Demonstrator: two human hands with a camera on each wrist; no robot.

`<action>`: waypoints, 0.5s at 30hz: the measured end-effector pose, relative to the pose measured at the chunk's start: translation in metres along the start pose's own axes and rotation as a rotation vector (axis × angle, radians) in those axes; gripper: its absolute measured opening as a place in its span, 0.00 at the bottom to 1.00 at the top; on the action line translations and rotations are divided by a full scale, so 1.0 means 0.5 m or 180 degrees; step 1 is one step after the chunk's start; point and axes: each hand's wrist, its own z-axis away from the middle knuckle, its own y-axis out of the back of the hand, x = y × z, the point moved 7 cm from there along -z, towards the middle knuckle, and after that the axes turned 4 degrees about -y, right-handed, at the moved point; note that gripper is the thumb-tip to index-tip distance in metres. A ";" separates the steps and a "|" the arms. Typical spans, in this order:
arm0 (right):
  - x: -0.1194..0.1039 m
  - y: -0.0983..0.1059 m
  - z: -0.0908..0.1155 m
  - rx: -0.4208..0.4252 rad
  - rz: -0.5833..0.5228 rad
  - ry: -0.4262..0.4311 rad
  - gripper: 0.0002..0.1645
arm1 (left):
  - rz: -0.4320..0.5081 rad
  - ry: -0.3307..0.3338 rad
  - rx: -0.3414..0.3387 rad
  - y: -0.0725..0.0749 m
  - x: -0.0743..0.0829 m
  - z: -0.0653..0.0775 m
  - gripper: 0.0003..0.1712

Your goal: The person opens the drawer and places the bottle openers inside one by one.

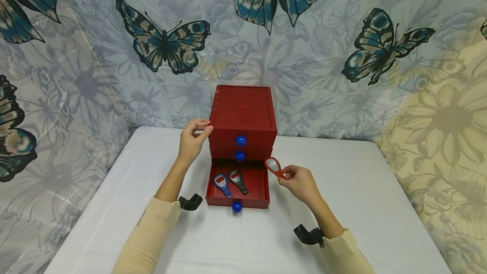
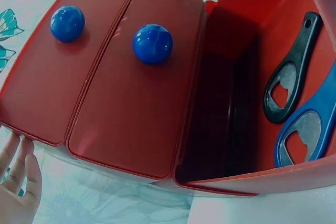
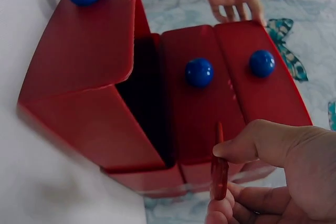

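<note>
A red three-drawer chest (image 1: 243, 109) with blue round knobs stands on the table, its bottom drawer (image 1: 256, 187) pulled out. Inside that drawer lie a blue bottle opener (image 1: 227, 192) and a black bottle opener (image 2: 299, 51), side by side. My left hand (image 1: 191, 141) rests its fingertips against the chest's upper left side, fingers fairly straight. To the right of the drawer, my right hand (image 1: 302, 184) pinches a red bottle opener (image 3: 219, 174) by its handle end between thumb and fingers. The opener's head points up toward the chest's right side.
A white-covered table (image 1: 342, 172) extends on both sides of the chest. Behind it hangs a butterfly-patterned cloth (image 1: 304, 71). Black wrist mounts (image 1: 191, 202) stick out from both forearms. The upper two drawers are closed.
</note>
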 end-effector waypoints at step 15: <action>-0.038 -0.037 -0.011 -0.0215 0.0068 0.0046 0.11 | 0.0013 -0.0110 0.0089 0.000 0.003 0.004 0.13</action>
